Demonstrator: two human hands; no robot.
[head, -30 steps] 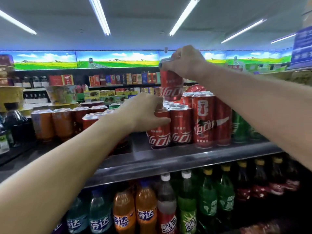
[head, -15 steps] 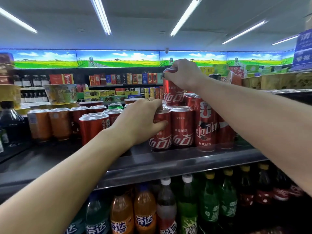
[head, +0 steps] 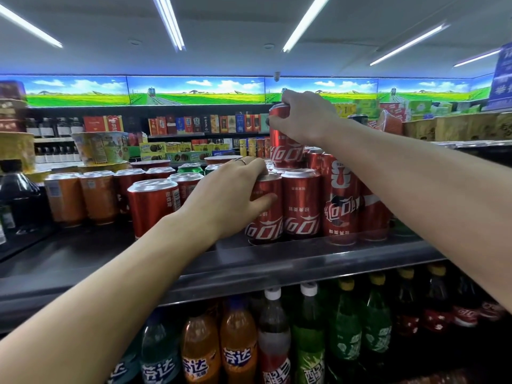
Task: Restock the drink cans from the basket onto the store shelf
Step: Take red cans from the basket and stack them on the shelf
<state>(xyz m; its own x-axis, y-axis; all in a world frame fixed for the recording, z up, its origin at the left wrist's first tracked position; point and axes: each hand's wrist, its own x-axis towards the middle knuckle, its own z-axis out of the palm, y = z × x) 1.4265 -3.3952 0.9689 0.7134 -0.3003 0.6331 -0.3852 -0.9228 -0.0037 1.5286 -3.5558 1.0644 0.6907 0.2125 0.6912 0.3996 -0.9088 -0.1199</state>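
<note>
red cola cans (head: 302,203) stand in rows along the front of the metal store shelf (head: 249,261), and we have a hand on two of them. our left hand (head: 230,200) wraps around the front can (head: 264,214) at the shelf's edge, fingers curled over its rim and thumb pressed against its side; a ring shows on one finger. our right hand (head: 304,117) grips a raised can (head: 285,146) from above by its top, fingers curled round the lid, holding it over the cans in the rows behind. whether its base touches the tops beneath we cannot tell. just to the right stands a taller red can (head: 342,198), touching its neighbours. to the left, apart from the group, another red can (head: 152,209) stands alone near the front, with more red cans behind it and orange cans (head: 83,198) farther left. green cans (head: 191,169) show behind. on the level below, plastic bottles stand upright: orange soda bottles (head: 219,350), a dark cola bottle (head: 273,345) and green soda bottles (head: 343,328). instant noodle cups (head: 99,146) sit stacked at the far left.
</note>
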